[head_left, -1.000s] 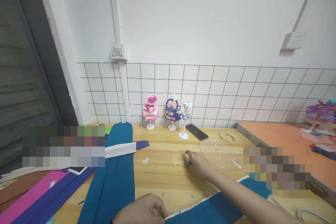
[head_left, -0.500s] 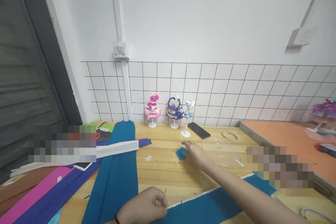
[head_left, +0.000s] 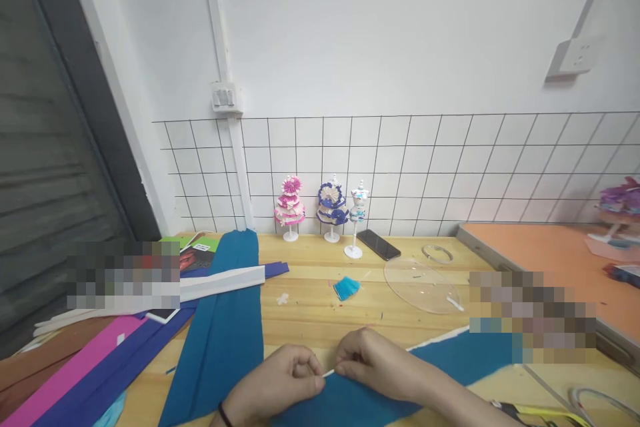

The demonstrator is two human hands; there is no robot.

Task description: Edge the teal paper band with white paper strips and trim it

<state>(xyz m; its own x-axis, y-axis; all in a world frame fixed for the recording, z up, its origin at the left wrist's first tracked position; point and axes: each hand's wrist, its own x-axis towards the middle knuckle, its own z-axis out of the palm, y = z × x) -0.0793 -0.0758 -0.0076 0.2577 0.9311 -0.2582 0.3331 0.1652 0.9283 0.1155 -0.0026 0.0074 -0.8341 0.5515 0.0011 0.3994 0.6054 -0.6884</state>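
A long blue crepe paper strip [head_left: 450,357] with a white edge lies across the front of the table. My left hand [head_left: 285,380], with a dark band at the wrist, pinches that white edge. Close beside it, my right hand [head_left: 373,367] has its fingers closed on the same edge, leaving a short white stretch between the two hands. Beyond them is a small pleated light-blue piece [head_left: 347,288]. A second, wider blue strip [head_left: 225,333] lies left of my hands, passing under a white folded strip [head_left: 225,282].
Three small decorated dress-form stands [head_left: 331,210] line the back, near a phone [head_left: 379,244]. A clear round disc [head_left: 424,287] and a ring [head_left: 437,253] lie to the right. Purple and pink strips [head_left: 95,363] pile up at left. A yellow cutter [head_left: 545,413] is at front right.
My right hand has come back from the pleated light-blue piece to the strip's white edge, beside my left hand. The pleated piece now lies uncovered and fanned out. The yellow cutter has come into view.
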